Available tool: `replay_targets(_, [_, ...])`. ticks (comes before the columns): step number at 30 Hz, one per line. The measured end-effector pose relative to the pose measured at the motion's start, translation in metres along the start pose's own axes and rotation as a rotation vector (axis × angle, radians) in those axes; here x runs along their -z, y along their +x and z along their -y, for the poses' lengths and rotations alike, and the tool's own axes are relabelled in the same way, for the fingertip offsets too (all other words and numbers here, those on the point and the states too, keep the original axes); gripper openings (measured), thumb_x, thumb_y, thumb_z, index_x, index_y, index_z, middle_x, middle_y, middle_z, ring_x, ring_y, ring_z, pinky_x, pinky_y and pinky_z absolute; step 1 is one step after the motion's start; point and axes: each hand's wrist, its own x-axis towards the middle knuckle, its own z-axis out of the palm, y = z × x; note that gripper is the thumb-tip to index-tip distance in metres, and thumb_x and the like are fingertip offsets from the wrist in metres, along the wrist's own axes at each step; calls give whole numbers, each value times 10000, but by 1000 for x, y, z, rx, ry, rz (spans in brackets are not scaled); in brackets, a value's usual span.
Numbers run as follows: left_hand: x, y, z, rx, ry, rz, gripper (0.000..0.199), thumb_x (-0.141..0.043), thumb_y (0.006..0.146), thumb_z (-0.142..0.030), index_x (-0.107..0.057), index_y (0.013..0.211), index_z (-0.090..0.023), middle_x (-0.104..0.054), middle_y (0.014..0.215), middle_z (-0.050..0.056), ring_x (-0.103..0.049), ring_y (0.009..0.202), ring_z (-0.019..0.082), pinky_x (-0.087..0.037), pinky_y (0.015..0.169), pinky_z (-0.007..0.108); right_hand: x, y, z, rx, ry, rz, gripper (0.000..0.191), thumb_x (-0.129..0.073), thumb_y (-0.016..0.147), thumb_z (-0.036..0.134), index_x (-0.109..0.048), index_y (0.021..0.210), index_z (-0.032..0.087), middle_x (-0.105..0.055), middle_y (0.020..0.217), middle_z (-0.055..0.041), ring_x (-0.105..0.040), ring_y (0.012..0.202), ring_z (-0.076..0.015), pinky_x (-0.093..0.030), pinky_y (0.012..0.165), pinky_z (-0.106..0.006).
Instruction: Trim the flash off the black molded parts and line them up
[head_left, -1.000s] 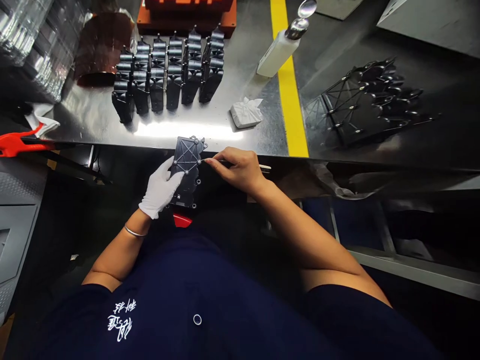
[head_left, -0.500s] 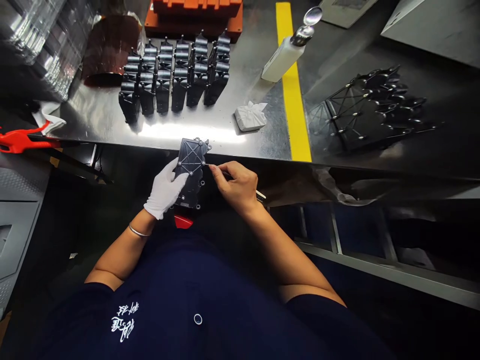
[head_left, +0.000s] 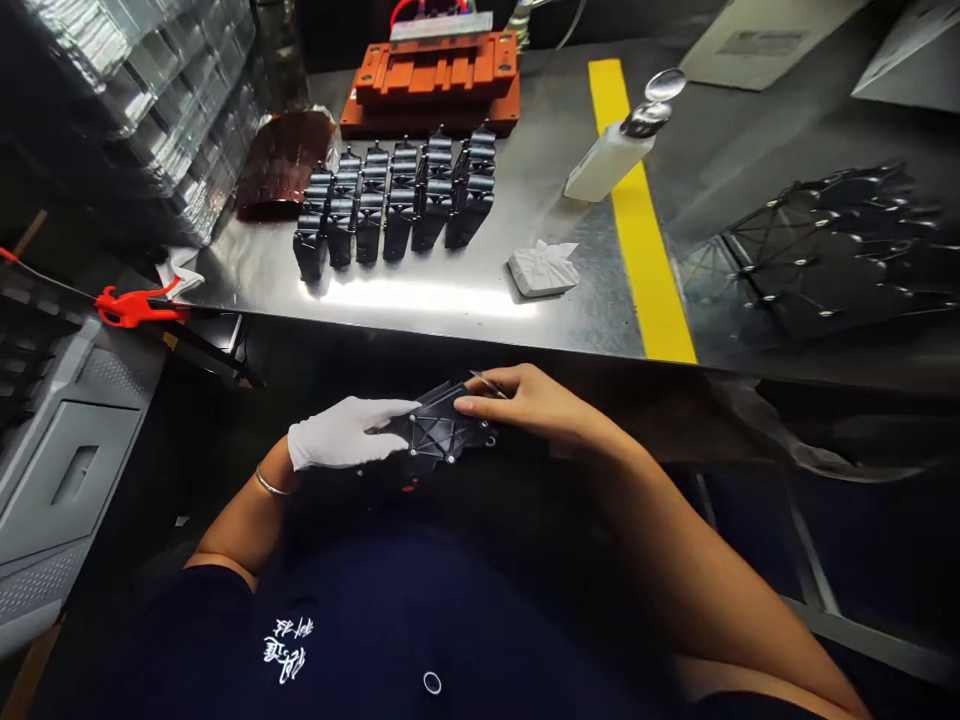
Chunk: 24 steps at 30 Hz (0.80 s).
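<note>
In front of my body I hold a black plastic part (head_left: 439,432) with crossed ribs and small metal-looking ring bosses. My left hand (head_left: 349,432), in a white glove, is closed on its left end, the thumb over the ribbed face. Bare, my right hand (head_left: 540,402) is at the upper right end of the part, thumb and fingertips touching it. A thin pointed tool (head_left: 489,384) sticks out from between the right fingers; its handle is hidden. On the metal bench (head_left: 420,305) beyond, a row of several similar black parts (head_left: 403,205) stands on edge.
An orange fixture (head_left: 435,85) sits behind the row. To the right are a white bottle (head_left: 607,160), a white wrapped block (head_left: 544,270), yellow tape (head_left: 649,260) and more black parts (head_left: 825,235). A red air gun (head_left: 135,306) hangs at the left edge, above a grey bin (head_left: 82,470).
The part has been turned from upright to slanting sideways and brought nearer my body. My right hand has come onto its upper end, the tool tip now pointing up-left. The view has shifted.
</note>
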Motion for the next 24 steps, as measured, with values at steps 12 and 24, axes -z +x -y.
replay_targets(12, [-3,4,62,-29,-812,-336,162,-796,628,-173,-723,773,-167,-749,857,51,-723,851,216,-584,816,361,-54,-1,-26,47,529,-270,527,-809,493,643,-515,549,209,-335,445,65,-300,405,-66,-246,374,-232])
replay_targets(24, [-8,10,64,-168,-467,-720,191,-742,735,-351,-735,826,-183,-757,942,67,-658,1127,294,-473,1053,569,-91,3,-21,177,703,-407,437,-644,785,604,-634,1004,225,-635,881,-23,-627,657,-128,-535,476,-247])
